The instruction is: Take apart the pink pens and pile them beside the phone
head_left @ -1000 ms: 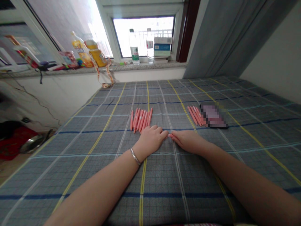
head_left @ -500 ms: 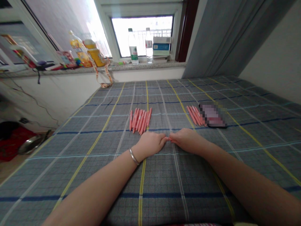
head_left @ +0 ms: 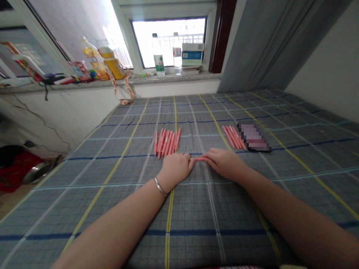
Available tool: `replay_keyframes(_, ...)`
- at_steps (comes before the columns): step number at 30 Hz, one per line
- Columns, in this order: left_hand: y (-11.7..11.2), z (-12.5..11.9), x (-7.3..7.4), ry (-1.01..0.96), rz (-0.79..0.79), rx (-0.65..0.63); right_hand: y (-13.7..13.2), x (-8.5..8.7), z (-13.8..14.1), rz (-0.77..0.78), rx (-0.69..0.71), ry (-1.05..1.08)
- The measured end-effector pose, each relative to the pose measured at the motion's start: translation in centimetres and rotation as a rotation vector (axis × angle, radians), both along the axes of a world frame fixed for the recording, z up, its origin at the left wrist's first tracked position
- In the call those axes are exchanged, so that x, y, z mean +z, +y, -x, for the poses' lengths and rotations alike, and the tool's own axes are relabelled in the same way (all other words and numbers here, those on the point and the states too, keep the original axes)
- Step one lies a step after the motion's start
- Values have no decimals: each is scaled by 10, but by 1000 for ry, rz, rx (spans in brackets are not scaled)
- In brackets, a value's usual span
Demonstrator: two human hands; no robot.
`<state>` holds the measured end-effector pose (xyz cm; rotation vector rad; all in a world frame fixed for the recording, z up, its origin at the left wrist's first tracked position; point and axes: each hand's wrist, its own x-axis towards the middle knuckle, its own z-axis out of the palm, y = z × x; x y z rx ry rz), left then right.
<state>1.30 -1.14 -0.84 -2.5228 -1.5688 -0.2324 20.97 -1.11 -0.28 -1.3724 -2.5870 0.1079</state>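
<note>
My left hand point(head_left: 175, 169) and my right hand point(head_left: 224, 163) rest on a grey plaid bedsheet point(head_left: 196, 209) and pinch the two ends of one pink pen point(head_left: 199, 159) that lies crosswise between them. Both hands have their fingers curled closed on it. A silver bangle point(head_left: 160, 186) sits on my left wrist. Just beyond my left hand lies a row of several pink pens point(head_left: 167, 142). A smaller group of pink pens point(head_left: 233, 136) lies beyond my right hand.
A blurred dark flat object point(head_left: 254, 137) lies beside the right group of pens. On the windowsill point(head_left: 168, 79) stand two water bottles point(head_left: 158, 56), a box point(head_left: 192, 56) and orange drink bottles point(head_left: 97, 63). A metal bowl point(head_left: 37, 170) sits on the floor at left.
My hands have drawn slightly apart, and the pink pen now shows stretched between their fingertips. The view has barely shifted.
</note>
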Motion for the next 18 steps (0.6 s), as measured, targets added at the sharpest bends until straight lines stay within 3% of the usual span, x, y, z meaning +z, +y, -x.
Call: replay_keyframes(18, 1, 2, 1, 36, 68, -29, 3, -4, -4, -35, -81, 43)
